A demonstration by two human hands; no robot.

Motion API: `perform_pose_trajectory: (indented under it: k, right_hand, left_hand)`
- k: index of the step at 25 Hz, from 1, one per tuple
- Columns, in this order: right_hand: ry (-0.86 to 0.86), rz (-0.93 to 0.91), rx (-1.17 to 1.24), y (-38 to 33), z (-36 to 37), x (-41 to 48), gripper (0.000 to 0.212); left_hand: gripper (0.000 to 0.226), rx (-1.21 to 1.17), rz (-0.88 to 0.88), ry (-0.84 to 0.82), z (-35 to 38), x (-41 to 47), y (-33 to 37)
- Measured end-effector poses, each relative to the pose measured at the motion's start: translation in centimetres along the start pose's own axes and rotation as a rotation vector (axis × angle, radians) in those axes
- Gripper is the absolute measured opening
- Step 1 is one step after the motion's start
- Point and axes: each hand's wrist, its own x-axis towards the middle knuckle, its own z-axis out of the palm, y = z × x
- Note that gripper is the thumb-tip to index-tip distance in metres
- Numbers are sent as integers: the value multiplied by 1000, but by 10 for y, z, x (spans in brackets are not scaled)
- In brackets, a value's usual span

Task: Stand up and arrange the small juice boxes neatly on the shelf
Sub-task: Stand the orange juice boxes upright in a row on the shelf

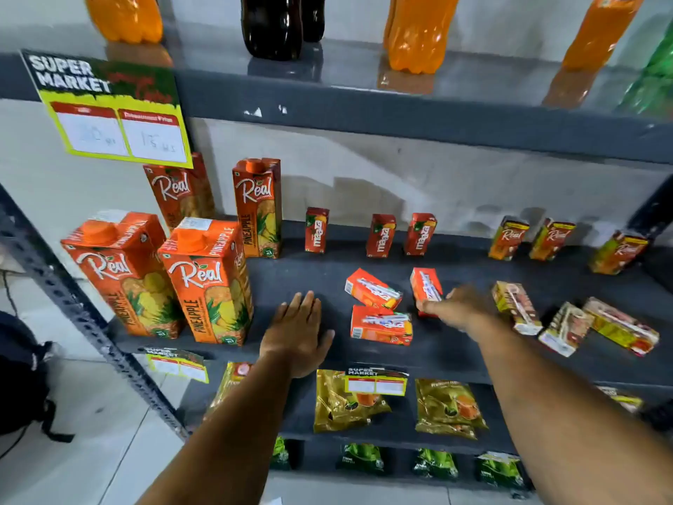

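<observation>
On the dark middle shelf (455, 344), three small red Maaza boxes (380, 235) stand upright at the back, with three small Real boxes (508, 238) upright to their right. Two orange small boxes (373, 289) (380, 325) lie flat near the front. My right hand (457, 308) is blurred and closes around a third orange box (425, 286), which is tilted up off the shelf. Three yellow-red small boxes (517, 307) (564, 329) (621, 326) lie flat to the right. My left hand (300, 333) rests flat on the shelf's front, fingers spread, holding nothing.
Several tall Real pineapple cartons (211, 282) stand at the shelf's left. Soda bottles (417, 31) line the shelf above. Gold snack pouches (346, 399) lie on the shelf below, green packs (364, 457) under those. A price sign (109, 107) hangs top left. A perforated steel upright (73, 304) frames the left side.
</observation>
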Motion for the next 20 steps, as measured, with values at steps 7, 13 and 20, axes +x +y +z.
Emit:
perform_pose_trajectory:
  k: [7, 13, 20]
  right_hand:
    - [199, -93, -213, 1, -6, 19, 50]
    - [-21, -733, -860, -23, -71, 32, 65]
    - [-141, -958, -1269, -34, -78, 25, 42]
  left_hand:
    - [74, 12, 25, 16, 5, 3, -4]
    - [93, 8, 35, 57, 7, 4, -6]
    - [91, 16, 40, 74, 8, 4, -6]
